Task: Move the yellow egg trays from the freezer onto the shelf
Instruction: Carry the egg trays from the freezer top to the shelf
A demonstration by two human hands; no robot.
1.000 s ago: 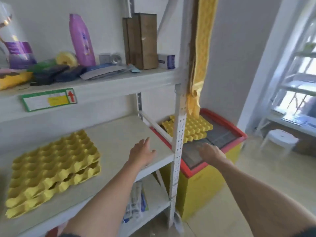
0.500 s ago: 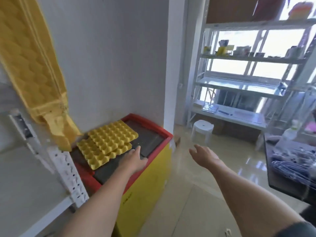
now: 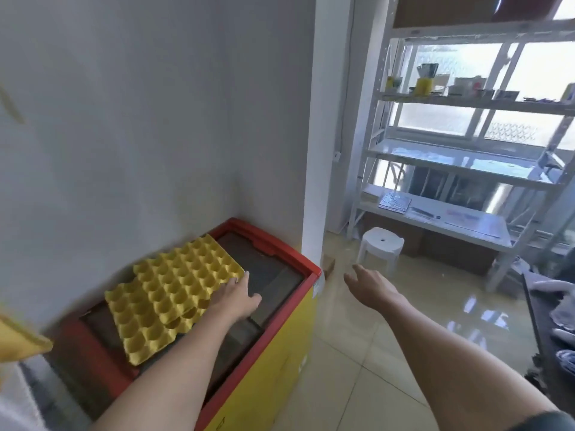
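**Left hand at the tray edge on the freezer lid**

The yellow egg trays (image 3: 168, 293) are lying on the dark sliding lid of the freezer (image 3: 273, 346), which has a red rim and yellow body and is standing in the corner by the grey wall (image 3: 140, 119). The left hand (image 3: 236, 297) is resting at the right edge of the top tray, fingers spread and seemingly touching it, though blur is making contact uncertain; it is not gripping anything. The right hand (image 3: 370, 286) is hovering open over the tiled floor (image 3: 357, 384), well apart from the freezer, holding nothing. A white stool (image 3: 381, 247) is standing beyond it.
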